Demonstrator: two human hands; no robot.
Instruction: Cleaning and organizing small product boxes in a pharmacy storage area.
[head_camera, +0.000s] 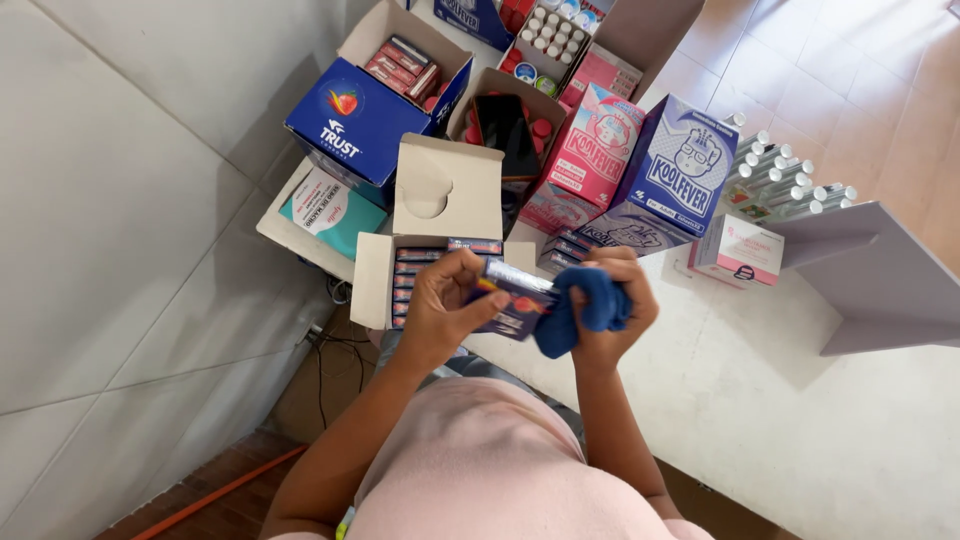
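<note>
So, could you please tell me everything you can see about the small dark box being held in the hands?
The small box is flat, oblong and looks like printed cardboard, dark blue with a red patch and a pale strip along its top edge. It is held tilted above the white counter, in front of an open carton packed with similar boxes. The left hand grips its left end, thumb across the face. The right hand presses a bunched blue cloth against its right end, covering that end.
</note>
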